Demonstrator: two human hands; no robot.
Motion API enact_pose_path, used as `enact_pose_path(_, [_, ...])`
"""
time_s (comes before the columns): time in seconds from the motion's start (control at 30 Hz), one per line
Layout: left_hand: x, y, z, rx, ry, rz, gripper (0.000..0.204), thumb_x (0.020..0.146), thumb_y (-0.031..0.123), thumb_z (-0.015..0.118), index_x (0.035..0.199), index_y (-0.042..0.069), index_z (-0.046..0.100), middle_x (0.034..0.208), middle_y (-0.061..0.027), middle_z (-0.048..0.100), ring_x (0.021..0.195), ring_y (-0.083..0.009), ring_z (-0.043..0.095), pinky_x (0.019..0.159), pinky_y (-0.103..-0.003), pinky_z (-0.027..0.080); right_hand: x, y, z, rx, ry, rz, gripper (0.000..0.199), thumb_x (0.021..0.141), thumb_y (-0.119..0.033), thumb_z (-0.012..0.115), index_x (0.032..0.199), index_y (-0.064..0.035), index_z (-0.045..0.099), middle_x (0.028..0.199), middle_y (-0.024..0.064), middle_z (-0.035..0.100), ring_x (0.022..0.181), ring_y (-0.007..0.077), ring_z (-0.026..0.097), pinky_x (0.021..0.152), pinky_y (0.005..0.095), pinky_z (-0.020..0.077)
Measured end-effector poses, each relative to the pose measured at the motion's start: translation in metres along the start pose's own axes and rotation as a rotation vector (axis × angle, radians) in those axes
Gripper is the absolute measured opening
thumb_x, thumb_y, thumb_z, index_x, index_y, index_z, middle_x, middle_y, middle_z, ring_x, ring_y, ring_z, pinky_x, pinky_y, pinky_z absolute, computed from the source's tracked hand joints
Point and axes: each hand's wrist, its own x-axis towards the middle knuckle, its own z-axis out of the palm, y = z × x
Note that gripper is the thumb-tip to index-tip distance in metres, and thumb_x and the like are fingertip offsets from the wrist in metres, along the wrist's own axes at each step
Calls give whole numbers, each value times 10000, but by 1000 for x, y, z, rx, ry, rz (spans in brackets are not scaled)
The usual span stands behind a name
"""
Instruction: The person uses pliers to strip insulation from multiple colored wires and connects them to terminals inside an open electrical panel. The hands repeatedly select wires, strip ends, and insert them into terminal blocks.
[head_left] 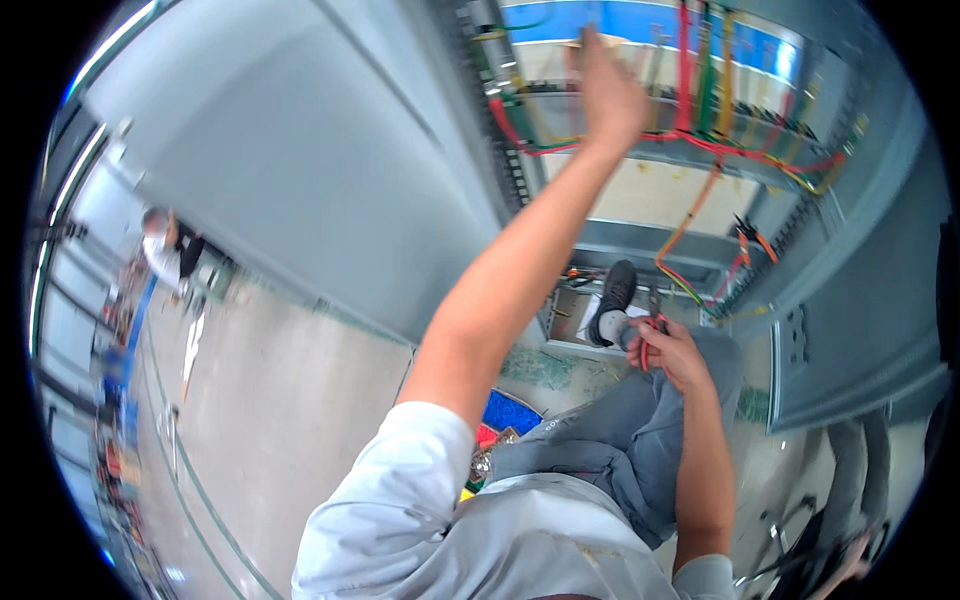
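Observation:
My left hand is raised inside a grey metal cabinet, in front of a row of wiring. Its fingers are smeared, so I cannot make out whether they hold anything. Red, green and yellow wires hang just right of it, and a wire bundle runs across below. Low down by my knee, my right hand is closed around the red handles of a pair of pliers, whose dark jaws point up toward the cabinet.
An orange-handled tool sits at the cabinet's right side. My shoe is by the cabinet's bottom frame. A grey door stands at right, a large panel at left. Colourful items lie beneath me. Another person is far left.

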Motion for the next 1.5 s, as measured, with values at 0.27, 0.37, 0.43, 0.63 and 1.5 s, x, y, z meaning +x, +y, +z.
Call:
enact_pose_path(0.27, [12, 15, -38, -315, -121, -112, 364, 918, 187, 676, 1184, -62, 665, 1013, -217, 725, 951, -341, 706, 857, -400, 542, -7, -3, -1, -100, 47, -5, 317, 1023, -217, 594, 1238, 15, 605, 888, 114, 688, 764, 215, 703, 700, 342, 594])
enact_pose_path(0.37, [15, 3, -54, -506, -218, -110, 285, 941, 195, 675, 1068, -58, 713, 911, -139, 740, 849, -211, 700, 792, -345, 535, -5, -2, 2, -99, 23, 1, 303, 1025, -211, 590, 1231, 11, 598, 887, 116, 687, 766, 221, 703, 693, 347, 594])
enact_pose_path(0.43, [15, -1, -55, -661, -263, -115, 283, 986, 218, 646, 1025, -54, 715, 872, -79, 734, 814, -129, 666, 747, -321, 522, -3, -2, 6, -105, 23, -1, 293, 1026, -206, 586, 1224, 10, 594, 886, 116, 685, 769, 223, 704, 688, 351, 594])
enact_pose_path(0.63, [16, 4, -72, -754, -391, -164, 353, 1012, 302, 628, 966, -35, 722, 820, -72, 720, 768, -117, 651, 722, -305, 503, -4, -8, 20, -120, -9, -5, 283, 1028, -193, 578, 1224, 10, 596, 884, 113, 684, 769, 224, 707, 676, 347, 591])
enact_pose_path(1.5, [8, -3, -67, -676, -341, -108, 347, 1004, 314, 596, 975, -3, 732, 791, -56, 733, 750, -113, 628, 687, -309, 479, -4, -5, 25, -152, -78, 39, 319, 1022, -190, 577, 1262, 20, 589, 904, 109, 678, 786, 213, 699, 698, 333, 584])
